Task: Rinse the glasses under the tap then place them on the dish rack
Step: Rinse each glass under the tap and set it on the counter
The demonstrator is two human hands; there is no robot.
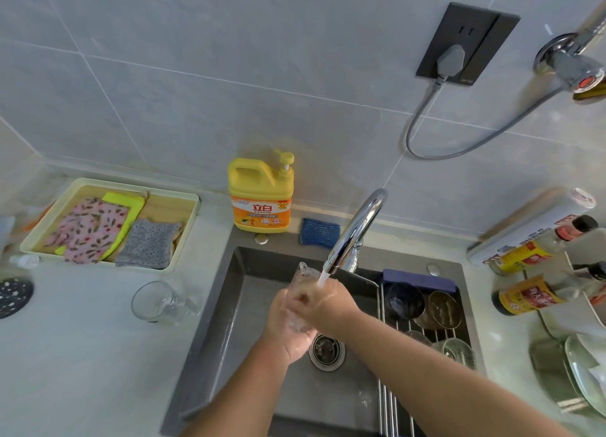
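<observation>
Clear glass [304, 272] is held tilted in the stream from the tap [354, 230] over the sink [226, 308], with the left hand [287, 330] wrapped around its base and the right hand [328, 300] curled on its upper part. A second glass [154, 302] stands on the surface [82, 358] left of the sink.

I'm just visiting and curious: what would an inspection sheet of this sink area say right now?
Surface: pale counter around a grey sink.
Job's things: held glass under the running tap; spare glass on the counter, left of the sink; dish rack across the sink's right side, with bowls.
Clutter: soap bottle, blue sponge, tray of cloths, sauce bottles, plates.
Hands: left hand and right hand both grip the held glass.
Cables: grey cable loops from a plug in the wall socket.
Surroundings: grey tiled wall.
</observation>
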